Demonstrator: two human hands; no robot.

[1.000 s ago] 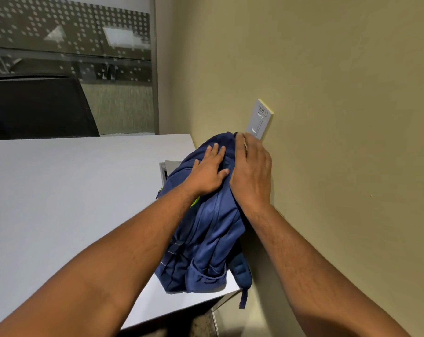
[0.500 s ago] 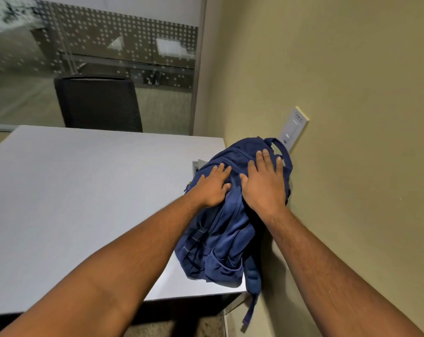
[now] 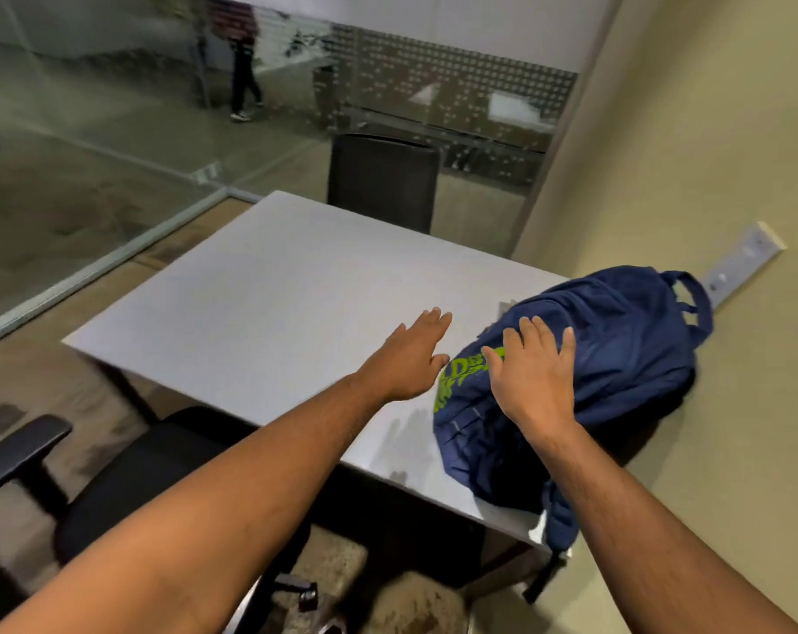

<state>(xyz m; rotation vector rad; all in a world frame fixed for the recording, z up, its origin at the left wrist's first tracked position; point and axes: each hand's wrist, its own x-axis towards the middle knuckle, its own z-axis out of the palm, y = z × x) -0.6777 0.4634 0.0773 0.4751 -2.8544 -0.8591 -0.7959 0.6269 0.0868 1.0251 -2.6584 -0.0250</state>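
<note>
A dark blue backpack (image 3: 617, 354) with green lettering leans against the beige wall on the right end of a grey table (image 3: 260, 308). One strap hangs over the table's near edge. My right hand (image 3: 532, 372) lies flat on the backpack's front with fingers spread. My left hand (image 3: 411, 354) hovers over the tabletop just left of the backpack, fingers straight, holding nothing.
A black office chair (image 3: 127, 487) stands at the near side of the table, another black chair (image 3: 383, 180) at the far side. A white wall plate (image 3: 740, 263) sits behind the backpack. Glass partitions enclose the room; a person walks beyond them.
My left hand has come off the backpack and moved left over the table. My right hand slid down onto the bag's front. The view swung left, showing the near chair.
</note>
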